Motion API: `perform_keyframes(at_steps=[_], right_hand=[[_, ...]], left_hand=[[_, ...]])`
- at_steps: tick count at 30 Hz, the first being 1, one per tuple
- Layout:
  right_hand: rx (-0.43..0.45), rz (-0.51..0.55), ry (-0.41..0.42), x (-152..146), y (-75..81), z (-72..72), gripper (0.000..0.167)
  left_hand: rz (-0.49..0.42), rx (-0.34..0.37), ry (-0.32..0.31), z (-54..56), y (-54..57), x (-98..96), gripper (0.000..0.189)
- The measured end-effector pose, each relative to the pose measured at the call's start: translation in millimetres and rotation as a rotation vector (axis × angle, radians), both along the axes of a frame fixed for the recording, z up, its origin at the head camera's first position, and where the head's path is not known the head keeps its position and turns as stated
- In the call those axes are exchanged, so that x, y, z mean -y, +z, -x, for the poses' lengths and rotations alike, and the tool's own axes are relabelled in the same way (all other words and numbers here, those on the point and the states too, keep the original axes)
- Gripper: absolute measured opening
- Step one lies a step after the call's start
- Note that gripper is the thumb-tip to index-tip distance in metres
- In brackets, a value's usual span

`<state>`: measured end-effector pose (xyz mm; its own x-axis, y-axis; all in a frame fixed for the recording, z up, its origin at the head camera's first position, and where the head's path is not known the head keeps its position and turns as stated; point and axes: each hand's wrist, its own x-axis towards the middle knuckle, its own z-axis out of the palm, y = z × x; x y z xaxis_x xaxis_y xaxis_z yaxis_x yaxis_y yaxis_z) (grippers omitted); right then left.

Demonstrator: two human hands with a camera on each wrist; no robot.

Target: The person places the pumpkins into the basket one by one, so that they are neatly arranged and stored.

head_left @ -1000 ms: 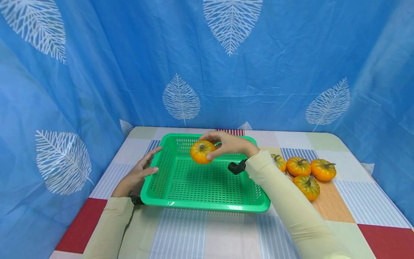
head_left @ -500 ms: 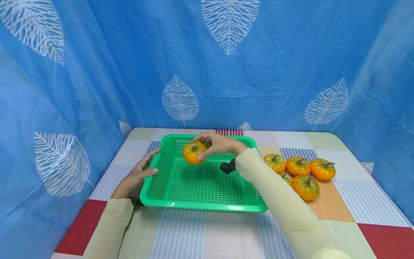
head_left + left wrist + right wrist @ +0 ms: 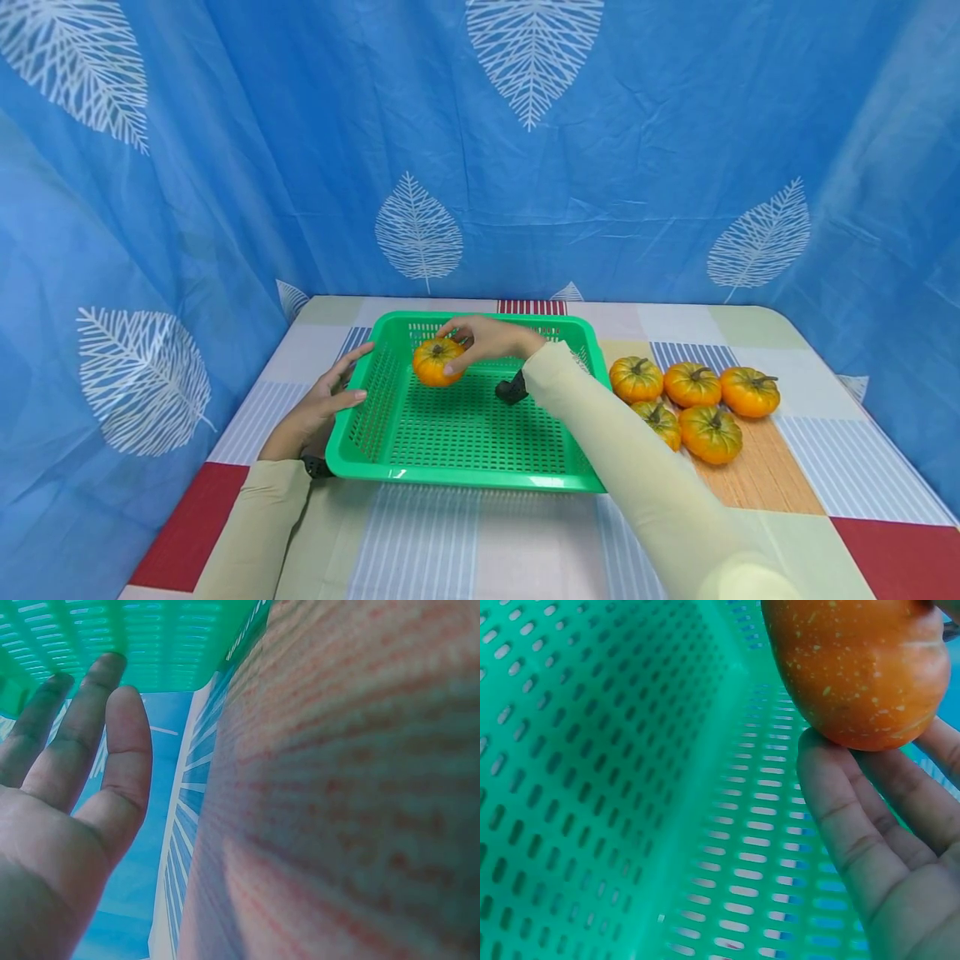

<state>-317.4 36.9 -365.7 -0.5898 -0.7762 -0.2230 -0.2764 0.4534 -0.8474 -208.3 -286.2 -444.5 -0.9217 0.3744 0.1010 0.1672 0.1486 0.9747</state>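
1. At eleven o'clock within the outline of the green basket (image 3: 480,480), taking twelve as its far side, is an orange pumpkin (image 3: 429,365), stem up; whether its underside touches the basket's floor cannot be told.
2. At twelve o'clock, the right hand (image 3: 491,337) grips that pumpkin, its gap filled by the fruit: thumb on the near side, bent fingers on the far side. A cream sleeve (image 3: 630,450) crosses the basket's rim from four o'clock.
3. At nine o'clock, the left hand (image 3: 318,407) has its fingers spread and nearly straight around the outside of the basket's end, clasping nothing. The fingertips lie at the wall; how firmly they touch it is unclear.
4. At three o'clock, just beside the basket, five more pumpkins (image 3: 692,385) form a cluster on the patchwork tablecloth (image 3: 536,542), three in the far row, two in the near.
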Motion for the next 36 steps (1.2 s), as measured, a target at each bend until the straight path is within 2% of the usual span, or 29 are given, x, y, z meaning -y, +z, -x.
perform_keyframes(at_steps=[8,17,26,36], right_hand=[[-0.038,-0.064,-0.043,8.0,-11.7,-0.6,0.07],[-0.069,-0.019,-0.084,13.9,-26.2,-3.9,0.069],[-0.142,-0.067,-0.087,21.5,-39.7,-5.5,0.069],[-0.14,-0.05,-0.112,26.1,-47.3,-11.7,0.071]], left_hand=[[-0.006,-0.008,-0.012,1.7,-1.7,1.1,0.082],[-0.025,0.019,-0.012,0.9,1.3,0.5,0.083],[-0.013,0.029,-0.012,-1.0,1.9,2.8,0.081],[-0.027,0.041,-0.004,-1.2,2.1,1.4,0.083]])
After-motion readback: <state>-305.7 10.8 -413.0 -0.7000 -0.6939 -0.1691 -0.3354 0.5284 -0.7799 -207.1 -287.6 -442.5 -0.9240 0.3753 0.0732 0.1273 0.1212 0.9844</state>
